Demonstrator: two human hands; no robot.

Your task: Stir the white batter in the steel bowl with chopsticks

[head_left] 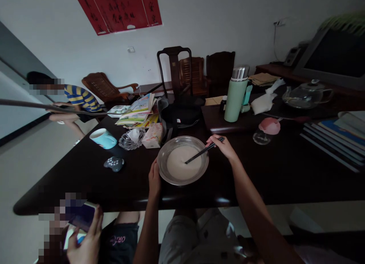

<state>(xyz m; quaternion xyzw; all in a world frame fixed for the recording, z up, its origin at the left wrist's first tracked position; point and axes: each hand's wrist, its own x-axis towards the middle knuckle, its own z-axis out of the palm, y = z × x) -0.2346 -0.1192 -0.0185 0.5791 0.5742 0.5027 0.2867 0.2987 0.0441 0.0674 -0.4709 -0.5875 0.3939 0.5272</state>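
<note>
A round metal bowl (161,169) stands near the front edge of the dark table, with a pale, creamy liquid (182,171) inside. My left hand (154,176) is closed against the bowl's left side, its fingers partly hidden behind the rim. Dark chopsticks (201,153) are gripped in my right hand (224,145) above the bowl's right rim. They slant down to the left, and their tips dip into the liquid near its middle, where a small ripple shows.
Left of the bowl are a tissue box (153,135), a glass dish (129,139), a blue mug (104,138) and a game controller (114,163). A green thermos (236,95), a pink-lidded jar (266,131) and stacked folders (336,140) stand right. A person at lower left holds a phone (82,215); another sits behind.
</note>
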